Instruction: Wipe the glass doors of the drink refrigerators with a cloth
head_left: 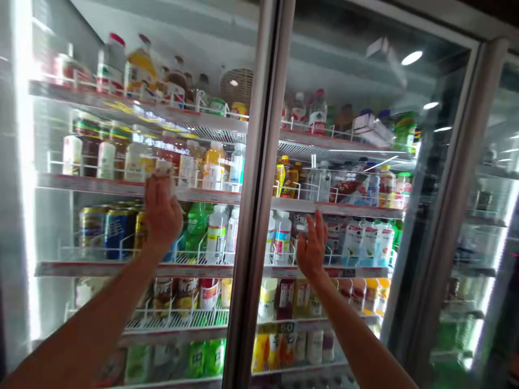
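Observation:
My left hand is raised in front of the left glass door of a drinks fridge, fingers stretched upward and slightly blurred. A pale patch shows at its fingertips; I cannot make out whether it is a reflection. Behind that hand are shelves of bottles and beer cans. Over at the right door, my right hand is up with its fingers extended, near white-capped bottles. Both hands seem to be at the glass, but contact is hard to judge. No held object is visible in the right hand.
A metal door frame runs upright between the two doors. Bottles of juice line the top shelf, with a woven round item beside them. White cartons stand at right. Another fridge door is at the far right.

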Motion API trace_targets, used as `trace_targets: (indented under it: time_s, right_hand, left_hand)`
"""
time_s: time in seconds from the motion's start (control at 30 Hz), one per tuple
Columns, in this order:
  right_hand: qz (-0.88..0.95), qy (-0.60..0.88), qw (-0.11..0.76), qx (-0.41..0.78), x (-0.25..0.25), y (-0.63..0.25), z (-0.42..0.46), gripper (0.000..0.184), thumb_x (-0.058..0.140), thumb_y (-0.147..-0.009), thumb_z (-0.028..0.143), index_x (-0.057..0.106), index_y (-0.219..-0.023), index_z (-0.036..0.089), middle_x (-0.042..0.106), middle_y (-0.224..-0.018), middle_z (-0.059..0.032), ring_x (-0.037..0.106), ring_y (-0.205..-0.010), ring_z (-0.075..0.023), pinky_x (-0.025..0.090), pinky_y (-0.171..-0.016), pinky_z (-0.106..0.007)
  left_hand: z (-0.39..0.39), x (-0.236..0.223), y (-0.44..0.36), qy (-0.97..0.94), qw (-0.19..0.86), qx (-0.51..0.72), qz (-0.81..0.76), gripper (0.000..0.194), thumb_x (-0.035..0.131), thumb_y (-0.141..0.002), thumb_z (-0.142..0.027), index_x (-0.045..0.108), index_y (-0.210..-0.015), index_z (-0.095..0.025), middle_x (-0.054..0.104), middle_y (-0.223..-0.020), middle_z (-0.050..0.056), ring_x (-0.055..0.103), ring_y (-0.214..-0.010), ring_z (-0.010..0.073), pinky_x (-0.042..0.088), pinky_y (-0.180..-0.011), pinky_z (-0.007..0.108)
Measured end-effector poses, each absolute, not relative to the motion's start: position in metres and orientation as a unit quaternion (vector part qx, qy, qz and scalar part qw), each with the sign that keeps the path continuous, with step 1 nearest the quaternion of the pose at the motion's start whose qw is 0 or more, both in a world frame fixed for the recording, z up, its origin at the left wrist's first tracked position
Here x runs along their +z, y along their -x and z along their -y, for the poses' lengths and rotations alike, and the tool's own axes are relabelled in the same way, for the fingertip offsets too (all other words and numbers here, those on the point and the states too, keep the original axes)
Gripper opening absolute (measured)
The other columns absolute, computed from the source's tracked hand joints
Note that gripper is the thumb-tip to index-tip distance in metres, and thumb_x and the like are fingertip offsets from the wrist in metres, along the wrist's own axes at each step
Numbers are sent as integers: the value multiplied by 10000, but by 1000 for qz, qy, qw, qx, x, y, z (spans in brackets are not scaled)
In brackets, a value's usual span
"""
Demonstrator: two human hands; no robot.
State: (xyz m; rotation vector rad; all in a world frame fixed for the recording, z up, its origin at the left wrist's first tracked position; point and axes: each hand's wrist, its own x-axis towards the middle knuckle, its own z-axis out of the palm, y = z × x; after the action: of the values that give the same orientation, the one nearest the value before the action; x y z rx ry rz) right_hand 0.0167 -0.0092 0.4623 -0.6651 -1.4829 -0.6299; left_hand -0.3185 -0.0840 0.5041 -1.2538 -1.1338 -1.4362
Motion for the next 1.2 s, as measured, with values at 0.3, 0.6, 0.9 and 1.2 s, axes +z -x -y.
trace_targets:
  time_s: [0.3, 0.6, 0.9, 1.2]
  right_hand:
    - [720, 118, 655, -195, 476, -4, 32, 556, 312, -892, 180, 170, -1422, 268, 267, -1475, -61, 265, -1357, -186, 321, -1075, -453]
    - [626, 129, 769, -9, 513, 0, 19, 526, 337, -904, 209, 216, -1416, 221, 462, -1355, -92, 476, -1218, -162, 482, -948, -352]
    - [708, 201, 581, -348, 551, 6, -22, 570, 380, -861, 166, 246, -1409, 241, 357, -1437, -23, 158, -1389, -190, 184, -1123, -461]
    - [553, 365, 663, -348, 559, -97, -71, 594, 321, -878, 148, 141, -1431, 269, 225, -1491, -69, 187, -1376, -268, 208, -1055, -578]
  left_hand:
    - [98, 506, 159, 569, 430, -592, 374, 507, 339, -904, -200, 234, -1394, -270, 333, -1435, 41, 273, -1341, 190, 299, -1109, 416]
    - [67, 530, 81, 703, 321, -511, 375, 491, 154, -944, -268, 88, -1430, -237, 302, -1451, 54, 284, -1333, 134, 364, -1062, 358]
    - [27, 508, 128, 559, 514, -476, 443, 610, 393, -884, -213, 120, -1429, -187, 215, -1477, 111, 169, -1374, 220, 237, -1105, 438]
    - [23, 505, 119, 546, 538, -457, 451, 684, 444, -850, -175, 85, -1433, -167, 201, -1477, 110, 157, -1376, 220, 207, -1115, 409]
